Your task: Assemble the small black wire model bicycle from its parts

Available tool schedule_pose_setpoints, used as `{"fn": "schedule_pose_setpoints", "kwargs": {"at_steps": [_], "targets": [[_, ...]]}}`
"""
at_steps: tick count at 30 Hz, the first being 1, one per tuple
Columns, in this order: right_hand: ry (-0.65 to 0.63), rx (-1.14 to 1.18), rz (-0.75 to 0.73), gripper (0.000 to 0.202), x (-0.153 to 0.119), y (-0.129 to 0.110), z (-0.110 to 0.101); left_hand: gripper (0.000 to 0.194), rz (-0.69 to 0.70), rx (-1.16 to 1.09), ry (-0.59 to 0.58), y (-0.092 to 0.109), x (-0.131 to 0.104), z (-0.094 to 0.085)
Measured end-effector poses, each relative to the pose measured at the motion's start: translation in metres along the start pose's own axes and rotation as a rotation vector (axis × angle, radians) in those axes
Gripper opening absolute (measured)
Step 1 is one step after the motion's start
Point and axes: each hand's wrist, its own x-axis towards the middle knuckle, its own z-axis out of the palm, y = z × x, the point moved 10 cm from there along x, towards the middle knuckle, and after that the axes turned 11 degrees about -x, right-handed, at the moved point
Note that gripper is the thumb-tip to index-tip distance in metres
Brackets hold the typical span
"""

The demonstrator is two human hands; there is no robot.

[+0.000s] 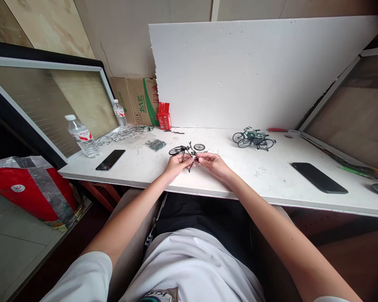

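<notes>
Near the table's front edge, my left hand (177,165) is closed around the frame of a black model bicycle (185,150). One spoked wheel is on it, pointing to the left. My right hand (214,164) meets the left at the bicycle's near end, thumb and fingers pinched at the frame. Whether a small part sits between those fingertips is too small to tell. A loose spoked wheel (199,147) lies flat on the table just beyond my hands, with tiny dark bits beside it.
Model bicycles (253,139) stand at the back right. Phones lie left (111,160) and right (318,178). Water bottles (83,136), part frames (122,134), a small bag of parts (156,144), a red box (164,116) and a carton (138,100) occupy the left. A white board (258,71) stands behind.
</notes>
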Motion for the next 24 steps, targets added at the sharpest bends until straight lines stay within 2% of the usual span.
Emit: {"fn": "schedule_pose_setpoints", "kwargs": {"at_steps": [4, 11, 15, 24], "targets": [[-0.016, 0.024, 0.002, 0.043, -0.001, -0.002, 0.002, 0.051, 0.021, 0.029, -0.008, -0.001, -0.001, 0.005], [-0.058, -0.054, -0.011, 0.049, -0.003, -0.005, 0.005, 0.053, 0.015, 0.098, -0.046, -0.003, -0.002, 0.01], [-0.087, 0.001, 0.015, 0.045, -0.003, -0.004, 0.008, 0.051, 0.042, 0.121, -0.051, 0.0, -0.003, 0.011], [-0.137, 0.08, 0.047, 0.04, -0.003, 0.001, 0.012, 0.049, 0.186, 0.182, -0.091, 0.014, -0.007, 0.019]]}}
